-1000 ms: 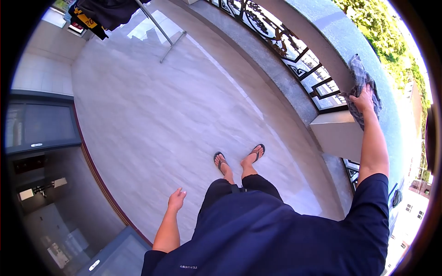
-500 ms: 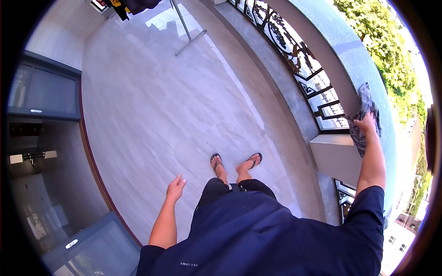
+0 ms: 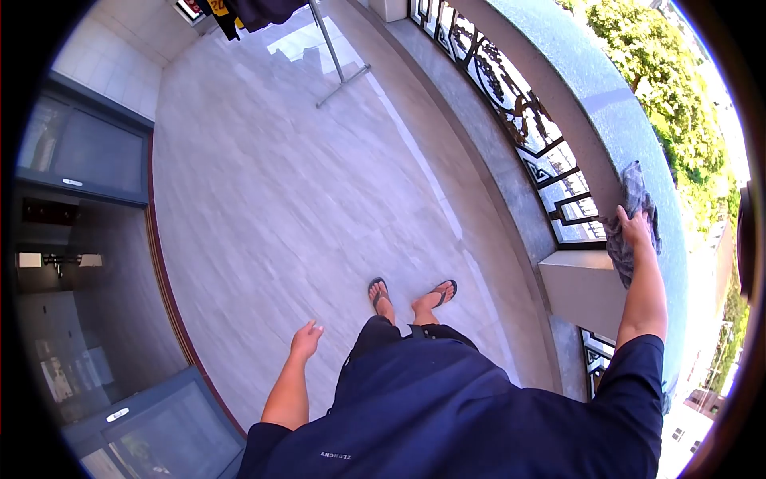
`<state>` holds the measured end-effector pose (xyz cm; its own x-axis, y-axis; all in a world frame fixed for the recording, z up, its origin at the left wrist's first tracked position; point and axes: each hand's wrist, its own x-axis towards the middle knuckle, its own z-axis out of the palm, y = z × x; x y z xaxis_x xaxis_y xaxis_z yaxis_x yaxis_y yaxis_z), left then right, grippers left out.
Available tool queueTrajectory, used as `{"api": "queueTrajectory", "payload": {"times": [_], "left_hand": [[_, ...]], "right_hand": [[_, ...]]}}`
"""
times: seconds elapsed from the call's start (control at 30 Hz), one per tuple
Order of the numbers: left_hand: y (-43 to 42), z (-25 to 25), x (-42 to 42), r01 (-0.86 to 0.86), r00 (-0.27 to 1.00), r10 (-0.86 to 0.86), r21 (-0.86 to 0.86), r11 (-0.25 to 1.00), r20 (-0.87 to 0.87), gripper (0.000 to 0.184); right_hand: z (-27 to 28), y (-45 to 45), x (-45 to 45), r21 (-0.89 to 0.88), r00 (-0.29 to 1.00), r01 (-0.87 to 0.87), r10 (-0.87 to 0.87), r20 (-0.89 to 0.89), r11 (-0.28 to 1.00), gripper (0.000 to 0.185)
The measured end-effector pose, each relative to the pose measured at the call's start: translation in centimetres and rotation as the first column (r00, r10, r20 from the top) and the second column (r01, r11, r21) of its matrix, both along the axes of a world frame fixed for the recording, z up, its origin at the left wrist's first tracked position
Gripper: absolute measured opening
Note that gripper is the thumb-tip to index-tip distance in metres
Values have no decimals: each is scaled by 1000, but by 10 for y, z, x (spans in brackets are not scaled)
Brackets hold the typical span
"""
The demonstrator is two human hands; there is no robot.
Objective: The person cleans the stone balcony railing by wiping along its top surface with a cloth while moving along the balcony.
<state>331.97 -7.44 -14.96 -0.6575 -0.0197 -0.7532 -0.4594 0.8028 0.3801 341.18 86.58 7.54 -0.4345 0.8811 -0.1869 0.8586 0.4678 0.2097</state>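
Note:
My right hand point(image 3: 636, 227) is on a grey checked cloth point(image 3: 633, 189), pressing it against the inner edge and top of the stone balcony ledge point(image 3: 610, 104). Parts of the cloth stick out above the hand and hang down beside it. My left hand point(image 3: 306, 338) hangs over the tiled floor point(image 3: 279, 199), touching nothing, with its fingers loosely curled together and nothing visible in them.
Below the ledge runs a black ornamental railing point(image 3: 511, 104) and a pale pillar point(image 3: 578, 279). A metal rack point(image 3: 329, 44) with dark clothes point(image 3: 259, 9) stands at the far end. Grey-framed doors point(image 3: 92, 152) line the left. Trees point(image 3: 662, 72) show beyond the ledge.
My right hand and the cloth have moved along the ledge, nearer my body. The whole view has shifted somewhat. My left hand still hangs at my side.

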Motion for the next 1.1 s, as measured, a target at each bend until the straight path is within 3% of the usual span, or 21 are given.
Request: {"api": "queueTrajectory", "payload": {"times": [0.23, 0.63, 0.83, 1.03, 1.1], "left_hand": [[33, 19, -13, -74, 997, 75, 53, 996, -18, 63], [16, -3, -8, 44, 999, -44, 1, 999, -10, 62], [22, -7, -19, 4, 1000, -4, 31, 1000, 10, 64], [44, -16, -45, 106, 994, -106, 25, 994, -32, 63], [53, -13, -51, 85, 995, -80, 101, 991, -55, 62]], "right_hand": [[-3, 13, 5, -12, 1000, -19, 20, 20, 1000, 97], [-11, 36, 18, 6, 984, -162, 162, -78, 987, 64], [7, 14, 12, -16, 982, -159, 157, -103, 987, 60], [5, 2, 9, 15, 988, -121, 122, -94, 993, 65], [8, 2, 10, -11, 988, -130, 129, -91, 991, 61]]}}
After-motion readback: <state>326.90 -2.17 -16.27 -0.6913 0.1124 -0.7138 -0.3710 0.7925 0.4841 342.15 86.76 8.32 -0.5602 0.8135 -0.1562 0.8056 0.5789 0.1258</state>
